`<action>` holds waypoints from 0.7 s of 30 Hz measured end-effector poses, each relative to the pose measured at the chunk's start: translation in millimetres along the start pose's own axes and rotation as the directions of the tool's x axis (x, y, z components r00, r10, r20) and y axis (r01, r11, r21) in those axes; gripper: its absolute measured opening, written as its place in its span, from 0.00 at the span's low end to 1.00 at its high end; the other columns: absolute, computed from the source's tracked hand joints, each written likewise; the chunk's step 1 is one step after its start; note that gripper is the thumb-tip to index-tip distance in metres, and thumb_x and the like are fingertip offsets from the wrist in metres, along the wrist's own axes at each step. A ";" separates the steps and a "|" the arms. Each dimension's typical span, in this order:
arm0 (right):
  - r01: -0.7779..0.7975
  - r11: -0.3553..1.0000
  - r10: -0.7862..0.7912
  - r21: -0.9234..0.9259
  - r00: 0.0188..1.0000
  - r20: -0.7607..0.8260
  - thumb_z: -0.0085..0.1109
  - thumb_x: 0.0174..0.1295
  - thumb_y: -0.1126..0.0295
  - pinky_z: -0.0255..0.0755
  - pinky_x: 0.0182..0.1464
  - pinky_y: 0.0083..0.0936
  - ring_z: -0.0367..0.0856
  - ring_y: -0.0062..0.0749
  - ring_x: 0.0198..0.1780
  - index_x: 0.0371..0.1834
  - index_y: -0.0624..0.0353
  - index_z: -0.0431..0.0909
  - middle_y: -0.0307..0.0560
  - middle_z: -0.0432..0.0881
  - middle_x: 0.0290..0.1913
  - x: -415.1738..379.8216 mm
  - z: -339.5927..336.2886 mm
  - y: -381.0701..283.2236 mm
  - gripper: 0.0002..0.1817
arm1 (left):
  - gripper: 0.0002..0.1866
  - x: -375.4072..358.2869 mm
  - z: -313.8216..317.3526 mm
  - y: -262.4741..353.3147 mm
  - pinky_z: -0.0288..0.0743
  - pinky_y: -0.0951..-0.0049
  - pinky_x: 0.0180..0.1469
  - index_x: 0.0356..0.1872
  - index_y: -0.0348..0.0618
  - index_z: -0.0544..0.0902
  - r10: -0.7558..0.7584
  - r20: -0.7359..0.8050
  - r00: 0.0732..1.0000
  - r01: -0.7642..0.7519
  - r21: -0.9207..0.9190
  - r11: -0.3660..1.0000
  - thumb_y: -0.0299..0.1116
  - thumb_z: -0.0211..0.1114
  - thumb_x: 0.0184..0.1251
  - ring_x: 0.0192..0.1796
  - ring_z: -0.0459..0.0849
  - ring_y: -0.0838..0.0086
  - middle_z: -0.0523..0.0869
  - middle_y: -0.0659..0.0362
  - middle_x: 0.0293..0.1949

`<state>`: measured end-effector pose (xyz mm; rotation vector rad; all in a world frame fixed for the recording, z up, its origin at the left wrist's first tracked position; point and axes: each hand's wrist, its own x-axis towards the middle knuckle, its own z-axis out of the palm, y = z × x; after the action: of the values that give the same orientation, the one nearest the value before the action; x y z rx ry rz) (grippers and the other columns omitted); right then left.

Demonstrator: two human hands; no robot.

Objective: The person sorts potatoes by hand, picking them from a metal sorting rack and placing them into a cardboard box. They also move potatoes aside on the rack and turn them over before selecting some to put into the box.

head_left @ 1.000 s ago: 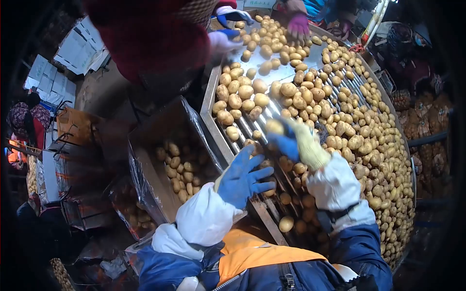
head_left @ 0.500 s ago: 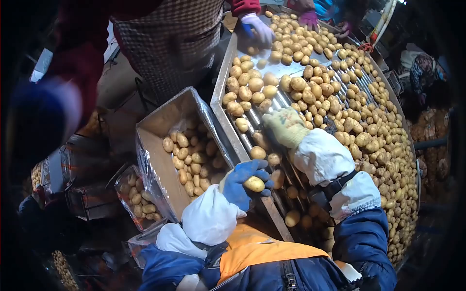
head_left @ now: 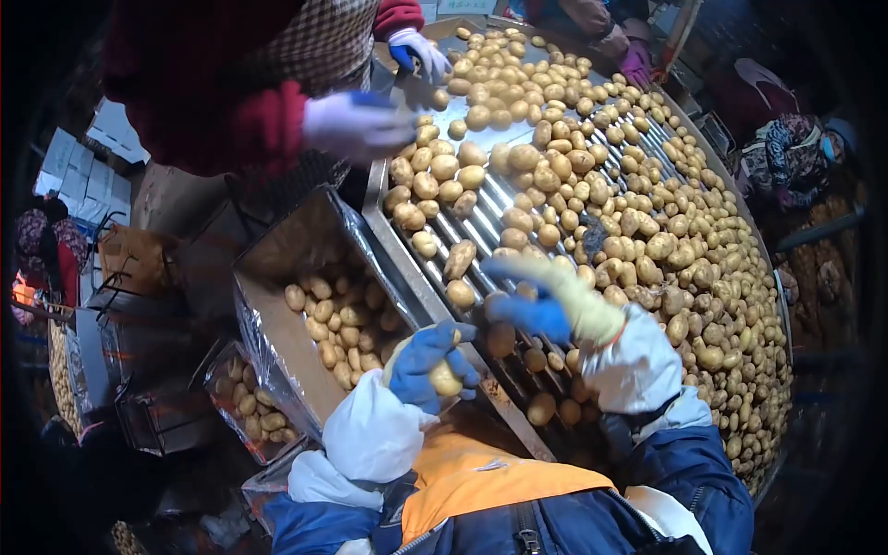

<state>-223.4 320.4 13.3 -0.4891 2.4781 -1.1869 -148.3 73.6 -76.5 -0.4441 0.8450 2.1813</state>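
Over shiny steel rollers (head_left: 479,225), cream-and-blue-gloved right hand (head_left: 575,303) blurred, grip cannot be told; blue-gloved left hand (head_left: 418,366) pinches oval yellow potato (head_left: 446,379).

potato (head_left: 446,380) now in left hand (head_left: 421,367), co-worker's hand (head_left: 356,124) swung toward table (head_left: 415,284)

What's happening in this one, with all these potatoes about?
The camera wearer's left hand holds a potato close to the metal edge of the sorting table. Their right hand, blurred, is over the rollers, and whether it grips anything cannot be told. Potatoes are spread thickly across the table, and more lie in a lined box beside it. Across from the wearer, a co-worker in pale gloves reaches toward the table's far end.
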 end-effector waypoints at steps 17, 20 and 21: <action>-0.260 0.964 0.191 -0.063 0.832 -0.521 0.71 0.66 0.71 0.82 0.52 0.32 0.87 0.37 0.55 0.67 0.54 0.83 0.52 0.88 0.56 2.7 -58.6 129.0 0.24 | 0.26 28.7 18.2 25.7 0.84 0.70 0.35 0.66 0.39 0.81 -0.045 -0.012 0.999 0.047 0.287 0.957 0.49 0.65 0.81 0.32 0.89 0.69 0.89 0.55 0.31; -0.186 0.830 0.008 -0.525 0.947 -0.322 0.69 0.63 0.73 0.81 0.54 0.37 0.87 0.43 0.57 0.63 0.51 0.84 0.51 0.88 0.55 6.1 -69.4 136.9 0.22 | 0.26 28.6 18.9 28.6 0.84 0.69 0.36 0.66 0.39 0.81 -0.082 -0.038 0.996 0.090 0.295 0.951 0.49 0.64 0.81 0.31 0.89 0.69 0.89 0.55 0.30; -0.046 0.733 -0.086 -0.679 0.983 -0.160 0.69 0.61 0.73 0.81 0.55 0.40 0.87 0.47 0.57 0.60 0.49 0.85 0.50 0.88 0.54 7.2 -68.5 140.2 0.22 | 0.26 27.6 19.2 27.0 0.84 0.69 0.36 0.66 0.39 0.81 -0.086 -0.039 0.996 0.094 0.293 0.952 0.49 0.64 0.81 0.31 0.89 0.69 0.89 0.55 0.30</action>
<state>-282.4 445.9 -58.6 -0.6077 3.0400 -0.2678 -187.7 87.4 -65.9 -0.3547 1.1223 1.9293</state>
